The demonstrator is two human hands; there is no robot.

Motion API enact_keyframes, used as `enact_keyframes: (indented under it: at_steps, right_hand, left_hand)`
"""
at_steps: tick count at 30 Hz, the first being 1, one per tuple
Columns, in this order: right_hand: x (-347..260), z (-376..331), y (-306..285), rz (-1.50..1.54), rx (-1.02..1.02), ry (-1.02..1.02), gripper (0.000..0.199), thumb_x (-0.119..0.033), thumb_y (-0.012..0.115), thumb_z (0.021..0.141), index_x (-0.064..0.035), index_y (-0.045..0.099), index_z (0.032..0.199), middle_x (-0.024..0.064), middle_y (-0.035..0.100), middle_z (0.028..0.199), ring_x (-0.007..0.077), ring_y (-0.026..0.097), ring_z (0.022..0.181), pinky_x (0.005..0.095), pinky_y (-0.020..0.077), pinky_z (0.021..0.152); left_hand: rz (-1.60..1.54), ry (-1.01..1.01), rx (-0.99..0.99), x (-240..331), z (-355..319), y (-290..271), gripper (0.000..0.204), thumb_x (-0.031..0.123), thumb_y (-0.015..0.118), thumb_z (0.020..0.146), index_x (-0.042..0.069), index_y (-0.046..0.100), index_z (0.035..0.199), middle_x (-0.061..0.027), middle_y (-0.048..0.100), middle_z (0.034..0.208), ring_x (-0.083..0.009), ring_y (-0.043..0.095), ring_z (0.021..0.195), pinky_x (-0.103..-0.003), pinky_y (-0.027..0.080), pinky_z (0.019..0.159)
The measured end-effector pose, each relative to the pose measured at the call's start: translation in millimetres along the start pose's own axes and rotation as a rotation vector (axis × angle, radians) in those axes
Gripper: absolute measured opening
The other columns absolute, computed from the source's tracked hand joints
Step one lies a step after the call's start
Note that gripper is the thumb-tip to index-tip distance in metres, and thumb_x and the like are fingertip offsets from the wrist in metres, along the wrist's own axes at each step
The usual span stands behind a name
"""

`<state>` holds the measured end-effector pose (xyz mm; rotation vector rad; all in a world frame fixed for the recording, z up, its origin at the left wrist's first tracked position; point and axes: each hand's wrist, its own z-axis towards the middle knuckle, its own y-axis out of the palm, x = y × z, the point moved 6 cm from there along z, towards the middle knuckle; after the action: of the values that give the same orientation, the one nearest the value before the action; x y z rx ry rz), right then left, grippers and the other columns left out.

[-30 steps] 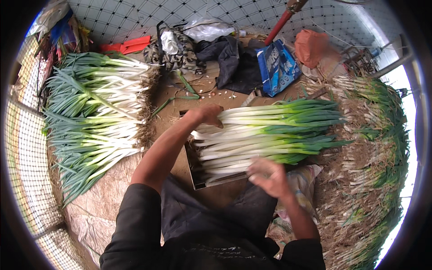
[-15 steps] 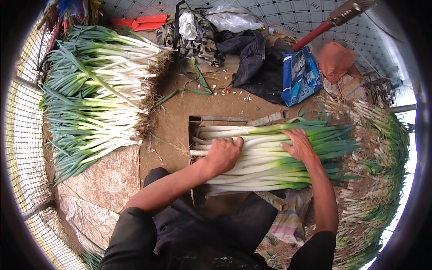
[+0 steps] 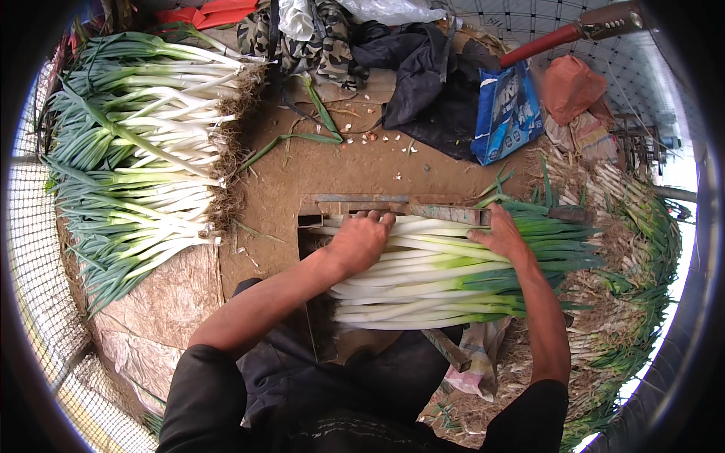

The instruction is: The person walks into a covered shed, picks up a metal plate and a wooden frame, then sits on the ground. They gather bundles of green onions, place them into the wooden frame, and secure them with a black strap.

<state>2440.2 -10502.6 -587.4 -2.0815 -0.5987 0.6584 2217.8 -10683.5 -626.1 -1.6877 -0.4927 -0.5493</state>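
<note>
A thick bundle of long green onions [image 3: 423, 287] lies crosswise in front of me, white stems to the left and green leaves to the right. It rests in a low metal frame [image 3: 445, 213] whose far bar shows behind it. My left hand [image 3: 361, 243] is curled over the far edge of the white stems, fingertips bent down between stems and bar. Further right, my right hand [image 3: 500, 234] grips the far edge where white turns to green, its thumb lying over the stems. The stems' left ends sit in shadow inside the frame.
A large pile of green onions [image 3: 143, 151] with roots lies at left on sacking [image 3: 162, 294]. Heaped unsorted onions [image 3: 596, 325] fill the right side. Dark cloth [image 3: 419, 90], a blue bag [image 3: 507, 113], an orange-red bag [image 3: 572, 89] and a red-handled tool [image 3: 540, 49] lie at the back.
My left hand has gone from the middle of the stems to the far edge. The bundle has shifted rightward and nearer to me in the frame, baring the far bar. The view has shifted slightly.
</note>
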Motion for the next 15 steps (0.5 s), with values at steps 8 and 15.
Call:
enact_keyframes:
  at_steps: [8, 15]
  right_hand:
    - [12.7, 20.3, 16.0, 0.308, -0.107, 0.127, 0.057, -0.020, 0.078, 0.069, -0.0035, 0.057, 0.119, 0.0211, 0.056, 0.122, 0.0364, 0.052, 0.112, 0.0400, 0.0421, 0.093]
    - [-19.2, 36.8, 48.8, 0.383, 0.030, -0.117, 0.051, -0.021, 0.072, 0.077, -0.0056, 0.056, 0.123, 0.0174, 0.059, 0.121, 0.0304, 0.053, 0.115, 0.0394, 0.0424, 0.096]
  left_hand:
    - [0.335, -0.067, -0.135, -11.1, 13.4, 4.2, 0.018, 0.012, 0.056, 0.078, 0.007, 0.059, 0.094, -0.0088, 0.065, 0.082, -0.0250, 0.066, 0.077, -0.036, 0.050, 0.062]
    - [0.490, -0.063, -0.224, -22.8, -10.2, 4.3, 0.020, 0.013, 0.056, 0.077, 0.000, 0.059, 0.092, -0.0142, 0.065, 0.080, -0.0229, 0.065, 0.077, -0.035, 0.052, 0.063]
